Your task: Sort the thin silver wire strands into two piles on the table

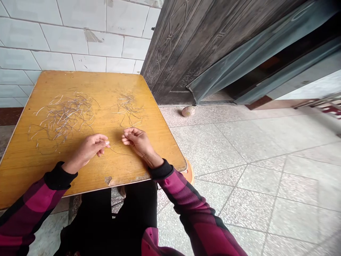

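Two tangled heaps of thin silvery strands sit on a worn, square, yellow wooden tabletop [157, 142]: the larger heap [62, 117] at left, the smaller heap [129, 106] further right, both toward the far side. The left hand [86, 151] is nearly closed, its fingertips [106, 143] pinched on the end of a fine dark strand [121, 153]. That strand runs right, toward the half-curled right hand [140, 142], whose fingers bend inward; whether they grip it, I cannot tell. Open wood lies between the hands and the heaps, and to the right of the right hand. Both forearms, in pink-and-black plaid sleeves [181, 195], cross the near edge, where a chipped patch [108, 180] shows. The far edge meets a white tiled wall [66, 42]. Just past the right corner, an orange plastic rim [189, 173] pokes out. Speckled stone floor tiles [253, 202] stretch right, toward a dark metal door [186, 46] with a small round ball [188, 111] by its sill.
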`<state>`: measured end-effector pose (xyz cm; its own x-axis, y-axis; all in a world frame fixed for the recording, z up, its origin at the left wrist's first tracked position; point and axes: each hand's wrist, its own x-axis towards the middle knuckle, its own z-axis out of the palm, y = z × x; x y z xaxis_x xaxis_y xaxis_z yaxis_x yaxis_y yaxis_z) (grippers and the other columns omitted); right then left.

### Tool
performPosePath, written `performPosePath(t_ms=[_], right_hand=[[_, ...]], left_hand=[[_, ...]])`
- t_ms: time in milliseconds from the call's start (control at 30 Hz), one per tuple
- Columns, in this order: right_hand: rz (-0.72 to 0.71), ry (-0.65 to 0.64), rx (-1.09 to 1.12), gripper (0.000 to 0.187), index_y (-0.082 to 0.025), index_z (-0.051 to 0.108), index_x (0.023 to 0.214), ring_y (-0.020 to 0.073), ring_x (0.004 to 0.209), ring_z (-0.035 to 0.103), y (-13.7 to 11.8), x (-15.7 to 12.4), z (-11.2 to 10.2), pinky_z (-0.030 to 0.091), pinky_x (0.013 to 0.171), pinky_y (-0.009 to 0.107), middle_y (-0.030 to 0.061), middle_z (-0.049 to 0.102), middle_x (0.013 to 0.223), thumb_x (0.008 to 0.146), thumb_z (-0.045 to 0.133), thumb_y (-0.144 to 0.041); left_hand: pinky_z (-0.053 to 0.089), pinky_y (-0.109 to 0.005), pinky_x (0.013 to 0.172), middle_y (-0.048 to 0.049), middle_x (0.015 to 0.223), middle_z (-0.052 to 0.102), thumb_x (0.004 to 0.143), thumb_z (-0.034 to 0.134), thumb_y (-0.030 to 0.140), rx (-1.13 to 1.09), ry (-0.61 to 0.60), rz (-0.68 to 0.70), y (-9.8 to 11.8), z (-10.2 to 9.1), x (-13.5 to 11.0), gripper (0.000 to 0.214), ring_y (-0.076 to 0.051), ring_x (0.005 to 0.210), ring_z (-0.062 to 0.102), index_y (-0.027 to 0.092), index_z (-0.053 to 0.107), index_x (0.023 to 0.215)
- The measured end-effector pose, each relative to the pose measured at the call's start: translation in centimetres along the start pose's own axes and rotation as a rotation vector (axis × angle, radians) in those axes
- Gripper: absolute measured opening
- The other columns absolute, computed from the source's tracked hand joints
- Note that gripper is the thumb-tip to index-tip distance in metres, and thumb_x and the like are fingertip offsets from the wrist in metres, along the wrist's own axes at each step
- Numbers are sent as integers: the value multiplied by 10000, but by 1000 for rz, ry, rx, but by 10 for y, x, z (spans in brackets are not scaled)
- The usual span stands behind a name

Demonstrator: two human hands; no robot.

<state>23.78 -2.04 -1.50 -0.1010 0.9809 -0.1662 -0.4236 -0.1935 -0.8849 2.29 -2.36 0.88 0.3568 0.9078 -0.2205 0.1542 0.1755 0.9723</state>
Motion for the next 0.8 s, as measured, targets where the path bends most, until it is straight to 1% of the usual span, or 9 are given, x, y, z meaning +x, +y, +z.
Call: performPosePath(t_ms=[67,133,233,300,367,467,533,633,800], right_hand=[[10,-17,3,401,-171,665,836,85,610,681,0,1,-1,572,590,185,-9,722,730,584,903,-371],[19,-26,12,374,-179,659,837,87,628,683,1,1,-2,578,612,194,-10,722,745,605,896,-352],[24,-30,29,363,-186,655,830,85,634,681,2,3,-3,578,621,193,-14,719,748,610,896,-344],[23,-31,34,363,-187,653,832,81,628,681,2,3,-3,576,614,185,-17,719,747,611,896,-344],[21,-31,36,351,-187,650,836,79,629,682,3,4,-4,575,613,179,-17,719,749,627,888,-337],[29,-30,43,334,-183,651,830,80,629,679,3,4,-3,574,613,180,-10,717,749,637,882,-326],[40,-26,53,348,-178,657,817,85,624,676,3,4,-3,571,603,181,-2,717,743,612,895,-326],[53,-10,65,356,-176,663,793,86,612,669,4,4,-3,569,594,179,-3,713,725,585,909,-327],[69,-4,56,297,-176,657,795,80,630,669,5,6,-6,575,623,177,-8,701,724,644,882,-297]], left_hand=[[433,-232,472,-37,744,681,738,665,398,36,-62,-26,-2,2,-1,281,-89,497,529,144,628,852],[434,-230,472,5,629,614,742,660,375,65,-83,-42,-4,4,-1,237,-87,470,515,148,635,805],[416,-218,446,50,569,547,740,671,347,72,-13,-30,-6,6,0,225,-86,440,503,160,615,852],[413,-213,432,47,608,571,734,679,339,68,29,-18,-6,5,1,239,-84,436,510,165,601,879],[422,-216,438,35,612,587,736,675,343,78,5,-26,-6,5,1,225,-85,440,519,159,615,852],[455,-226,477,-1,625,625,751,649,361,74,-76,-36,-4,7,0,212,-92,475,546,148,641,752],[476,-232,505,-17,656,650,747,649,361,57,-76,-17,-5,8,-1,214,-98,509,569,150,642,712],[494,-238,531,-13,643,650,726,667,348,49,-49,27,-7,10,-2,199,-103,526,576,154,643,690],[508,-255,545,-22,661,660,728,685,381,5,-65,31,-8,11,-2,233,-116,554,587,155,646,687]])
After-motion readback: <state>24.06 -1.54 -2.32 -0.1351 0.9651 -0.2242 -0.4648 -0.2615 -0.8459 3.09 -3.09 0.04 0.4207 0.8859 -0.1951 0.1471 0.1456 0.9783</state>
